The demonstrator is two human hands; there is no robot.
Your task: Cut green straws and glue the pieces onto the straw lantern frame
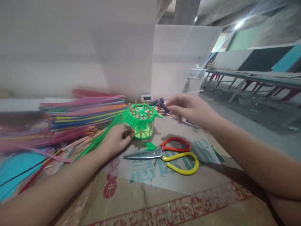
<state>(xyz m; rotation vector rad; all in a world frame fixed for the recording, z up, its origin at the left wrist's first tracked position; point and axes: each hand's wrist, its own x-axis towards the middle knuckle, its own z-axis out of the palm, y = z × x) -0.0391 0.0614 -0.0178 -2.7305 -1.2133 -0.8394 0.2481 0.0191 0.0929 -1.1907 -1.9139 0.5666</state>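
The little green straw basket (141, 121) sits mid-table on the cardboard (164, 194), sides woven roughly halfway up the wooden sticks (135, 106), whose tops poke out bare, so I'd say plenty of weaving left. Left hand (115, 139) curls against its side with loose green straws (98, 141) under it, while the right hand (188, 108) pinches what looks like a blue glue gun (161, 103), mostly hidden. Scissors (169, 155) lie just in front; the straw pile (77, 116) is blurry.

One woven green basket (140, 121), one pair of scissors (164, 154), one glue gun (160, 103) and two hands are seen.
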